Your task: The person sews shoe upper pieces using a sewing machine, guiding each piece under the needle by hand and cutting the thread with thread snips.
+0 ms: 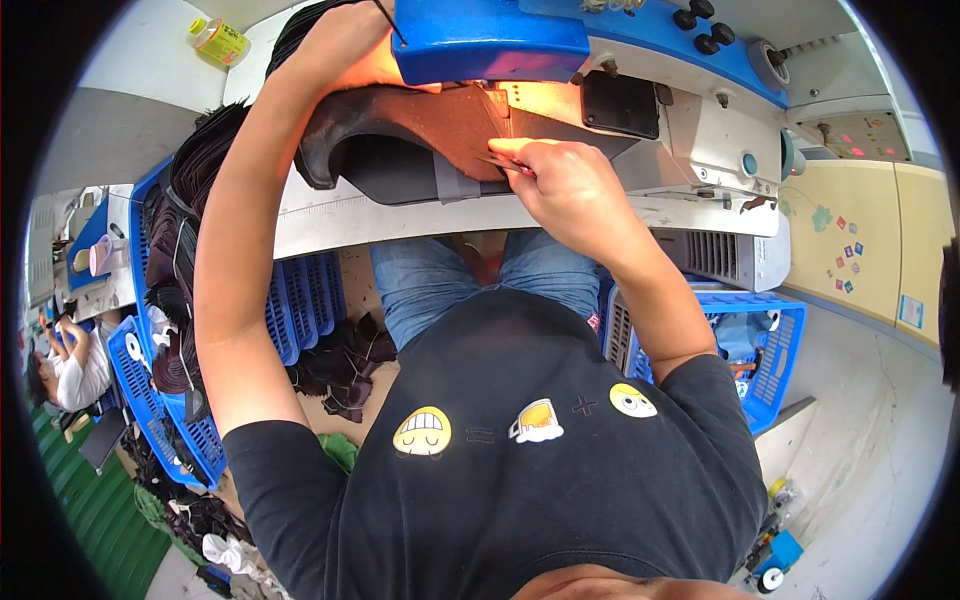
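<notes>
1. Dark, leather-like material, tinted orange-brown by a lamp, forms the curved piece (420, 115); it lies over a white machine bed (330, 222), long axis roughly left to right.
2. Beyond its far edge is the left hand (360, 50); the blue machine head (490, 45) hides those fingertips, so whether they are apart or together I cannot tell.
3. Just left of the right fingertips lies the piece's right end, the relation that seems to matter most; the right hand (570, 185) is nearer that end.
4. Its fingers are clamped on a slim pointed tool (507, 163), mostly hidden in the grip; tip contact is unclear.
</notes>
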The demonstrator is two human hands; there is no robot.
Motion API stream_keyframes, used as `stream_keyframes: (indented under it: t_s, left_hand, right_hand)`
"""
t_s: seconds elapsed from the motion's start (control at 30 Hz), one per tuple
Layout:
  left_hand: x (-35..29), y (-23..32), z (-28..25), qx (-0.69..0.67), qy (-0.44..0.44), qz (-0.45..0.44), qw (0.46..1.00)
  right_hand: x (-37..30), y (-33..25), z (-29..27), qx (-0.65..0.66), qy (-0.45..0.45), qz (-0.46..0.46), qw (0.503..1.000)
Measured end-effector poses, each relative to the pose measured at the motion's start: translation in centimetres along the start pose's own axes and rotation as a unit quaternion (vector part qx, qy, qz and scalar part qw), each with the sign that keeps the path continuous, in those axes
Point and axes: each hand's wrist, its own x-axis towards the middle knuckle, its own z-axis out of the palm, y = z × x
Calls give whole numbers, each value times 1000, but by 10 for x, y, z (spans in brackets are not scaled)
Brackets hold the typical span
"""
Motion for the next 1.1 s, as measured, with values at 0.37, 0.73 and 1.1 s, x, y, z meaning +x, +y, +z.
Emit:
stream_keyframes:
  t_s: [0.37, 0.73, 1.1]
  left_hand:
    - [40, -19, -16, 271, -2, 69, 960]
    - [70, -82, -15, 49, 15, 308, 950]
    - [-9, -18, -51, 202, 225, 37, 953]
  right_hand:
    - [24, -5, 3, -125, -4, -7, 992]
    - [31, -4, 18, -183, 54, -23, 981]
    - [16, -5, 15, -100, 158, -73, 980]
